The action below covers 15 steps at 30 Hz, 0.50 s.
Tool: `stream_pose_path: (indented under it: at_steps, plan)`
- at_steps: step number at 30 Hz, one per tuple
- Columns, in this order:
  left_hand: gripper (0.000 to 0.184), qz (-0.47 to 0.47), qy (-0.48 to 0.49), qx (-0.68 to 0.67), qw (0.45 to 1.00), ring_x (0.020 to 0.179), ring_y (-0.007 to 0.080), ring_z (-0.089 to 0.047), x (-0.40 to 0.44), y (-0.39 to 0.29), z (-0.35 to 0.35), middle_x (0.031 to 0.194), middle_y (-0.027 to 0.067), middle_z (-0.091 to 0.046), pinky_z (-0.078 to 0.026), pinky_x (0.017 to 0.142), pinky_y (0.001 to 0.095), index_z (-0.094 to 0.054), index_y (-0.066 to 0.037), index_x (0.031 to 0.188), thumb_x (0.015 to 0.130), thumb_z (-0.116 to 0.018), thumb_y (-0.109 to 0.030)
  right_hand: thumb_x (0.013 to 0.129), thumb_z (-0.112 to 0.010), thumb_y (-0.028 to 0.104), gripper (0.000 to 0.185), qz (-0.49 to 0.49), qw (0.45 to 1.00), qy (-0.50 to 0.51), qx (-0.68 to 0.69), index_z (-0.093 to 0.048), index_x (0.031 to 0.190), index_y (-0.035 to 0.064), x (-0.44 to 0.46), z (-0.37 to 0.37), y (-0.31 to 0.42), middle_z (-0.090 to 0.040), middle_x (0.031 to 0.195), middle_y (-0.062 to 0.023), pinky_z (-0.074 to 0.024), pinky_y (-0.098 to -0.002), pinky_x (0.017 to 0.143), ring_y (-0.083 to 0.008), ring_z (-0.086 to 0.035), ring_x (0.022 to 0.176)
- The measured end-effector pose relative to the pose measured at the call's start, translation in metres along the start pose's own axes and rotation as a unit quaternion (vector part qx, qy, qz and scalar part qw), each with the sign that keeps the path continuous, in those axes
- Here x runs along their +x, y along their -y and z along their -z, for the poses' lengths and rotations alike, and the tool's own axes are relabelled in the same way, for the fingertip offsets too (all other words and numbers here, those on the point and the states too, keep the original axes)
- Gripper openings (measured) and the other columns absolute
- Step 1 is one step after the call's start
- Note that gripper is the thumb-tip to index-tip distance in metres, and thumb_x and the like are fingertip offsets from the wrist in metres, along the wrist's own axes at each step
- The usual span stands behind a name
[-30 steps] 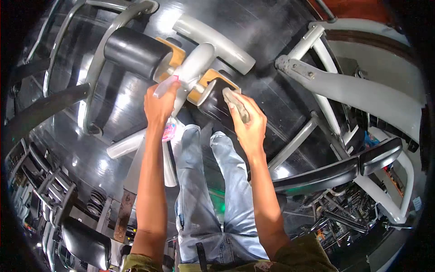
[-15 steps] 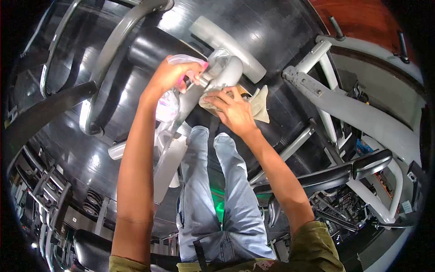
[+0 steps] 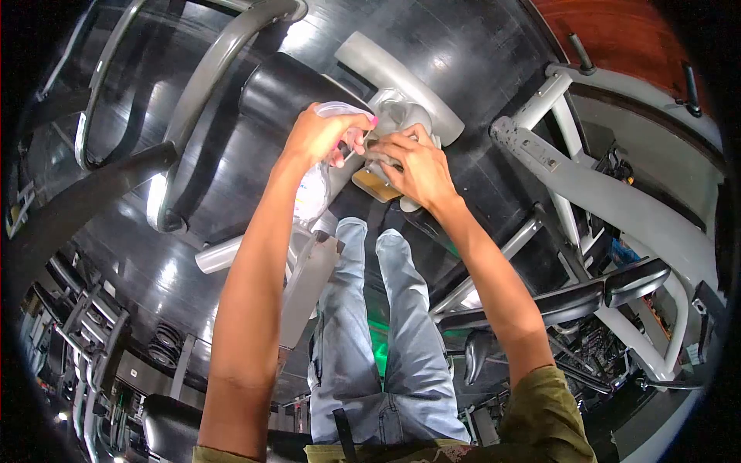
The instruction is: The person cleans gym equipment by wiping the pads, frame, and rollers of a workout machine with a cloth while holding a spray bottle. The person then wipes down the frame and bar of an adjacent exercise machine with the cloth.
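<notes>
Gripping spray bottle [image 3: 311,193] at eleven o'clock, my left hand [image 3: 328,135]; my right hand [image 3: 421,170] curled on a mostly hidden cloth [image 3: 375,167] against grey frame [image 3: 401,89], twelve o'clock. Wiping seems underway; remainder unclear.

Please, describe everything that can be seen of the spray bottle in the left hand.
The spray bottle has a shiny, translucent, plastic-looking body, washed out by glare, and a pale head with a pink tip. The left hand grips it near the top, its fingers hiding the neck. The body hangs below the hand; the tip points roughly toward the right hand. Fill level is unclear.
</notes>
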State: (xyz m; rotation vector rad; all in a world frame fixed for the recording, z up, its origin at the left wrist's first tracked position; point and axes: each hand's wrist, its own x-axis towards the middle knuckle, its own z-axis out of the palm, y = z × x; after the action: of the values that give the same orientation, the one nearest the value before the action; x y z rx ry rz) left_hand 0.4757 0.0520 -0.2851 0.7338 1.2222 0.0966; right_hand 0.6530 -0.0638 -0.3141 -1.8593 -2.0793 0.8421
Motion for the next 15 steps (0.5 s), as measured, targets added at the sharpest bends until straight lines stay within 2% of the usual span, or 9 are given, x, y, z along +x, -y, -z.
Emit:
stream_pose_path:
  at_steps: [3,5,6,8,9,12,13,14,15]
  plan:
    - [0.028,-0.009,-0.003,0.012,1.0,0.062,0.016,-0.065,0.001,0.002,-0.001,0.071,0.0082,-0.066,-0.042,0.042,0.0285,-0.071,-0.001,0.09,0.075,-0.074,-0.025,0.076,-0.072,0.018,0.028,0.045,0.999,0.03,-0.002,-0.073,0.104,0.0181,-0.003,0.001,0.006,-0.066,0.107,0.005,-0.0548,-0.0347,0.086,-0.0248,-0.054,0.11]
    - [0.03,-0.006,-0.002,0.008,1.0,0.062,0.0158,-0.064,0.004,0.004,-0.001,0.071,0.0078,-0.065,-0.042,0.042,0.0285,-0.071,-0.001,0.092,0.075,-0.074,-0.026,0.075,-0.069,0.015,0.026,0.117,0.989,0.085,-0.022,-0.073,0.1,0.0181,0.003,-0.009,0.011,-0.067,0.106,0.0065,-0.0568,-0.0332,0.08,-0.024,-0.054,0.113]
    - [0.03,-0.006,-0.001,0.009,1.0,0.062,0.0158,-0.064,0.005,0.004,0.0,0.071,0.0078,-0.065,-0.042,0.042,0.0285,-0.071,-0.001,0.092,0.075,-0.074,-0.026,0.075,-0.069,0.015,0.026,0.117,0.989,0.084,-0.022,-0.073,0.1,0.0181,0.006,-0.02,0.015,-0.067,0.106,0.0065,-0.0568,-0.0332,0.08,-0.024,-0.054,0.113]
    - [0.031,-0.017,0.009,0.005,1.0,0.064,0.0158,-0.065,0.005,0.006,0.001,0.071,0.0076,-0.065,-0.043,0.042,0.0284,-0.071,-0.001,0.094,0.076,-0.074,-0.027,0.076,-0.066,0.012,0.023,0.098,0.964,0.133,-0.208,-0.073,0.097,0.0175,0.011,-0.043,0.024,-0.068,0.103,0.0061,-0.0582,-0.0333,0.073,-0.0243,-0.054,0.114]
    - [0.031,-0.015,0.009,0.007,1.0,0.064,0.0158,-0.065,0.006,0.006,0.001,0.071,0.0076,-0.065,-0.043,0.042,0.0284,-0.071,-0.001,0.094,0.076,-0.074,-0.027,0.077,-0.064,0.011,0.022,0.105,0.963,0.108,-0.222,-0.072,0.097,0.0169,0.009,-0.043,0.027,-0.068,0.103,0.0052,-0.0588,-0.0327,0.069,-0.025,-0.053,0.116]
    - [0.032,-0.004,-0.001,0.012,1.0,0.064,0.0159,-0.065,0.006,0.005,-0.001,0.072,0.0074,-0.064,-0.043,0.042,0.028,-0.071,-0.001,0.094,0.075,-0.074,-0.027,0.078,-0.064,0.011,0.027,0.103,0.979,0.11,-0.136,-0.072,0.102,0.0179,0.001,-0.027,0.021,-0.068,0.106,0.0047,-0.0589,-0.0315,0.07,-0.0251,-0.052,0.118]
    - [0.032,-0.005,-0.003,0.016,1.0,0.064,0.016,-0.065,0.006,0.003,-0.001,0.072,0.0074,-0.065,-0.043,0.042,0.0281,-0.071,-0.002,0.094,0.075,-0.074,-0.027,0.08,-0.064,0.012,0.031,0.106,0.981,0.108,-0.119,-0.071,0.109,0.0206,-0.003,-0.02,0.018,-0.067,0.114,0.0078,-0.0589,-0.0308,0.07,-0.0229,-0.051,0.12]
    - [0.032,-0.005,-0.005,0.02,1.0,0.064,0.0161,-0.065,0.005,0.003,-0.001,0.072,0.0074,-0.065,-0.043,0.042,0.0281,-0.071,-0.002,0.093,0.075,-0.074,-0.028,0.08,-0.064,0.012,0.031,0.106,0.981,0.109,-0.117,-0.071,0.109,0.0206,-0.008,-0.017,0.014,-0.067,0.114,0.0078,-0.0589,-0.0308,0.07,-0.0229,-0.051,0.12]
    - [0.025,-0.008,-0.003,0.009,1.0,0.065,0.0155,-0.069,0.005,0.003,0.0,0.07,0.0049,-0.065,-0.045,0.043,0.0288,-0.069,-0.001,0.082,0.076,-0.074,-0.024,0.081,-0.063,0.014,0.032,0.121,0.985,0.073,-0.099,-0.071,0.111,0.0224,-0.015,-0.013,0.01,-0.065,0.119,0.011,-0.0589,-0.0308,0.07,-0.0211,-0.051,0.12]
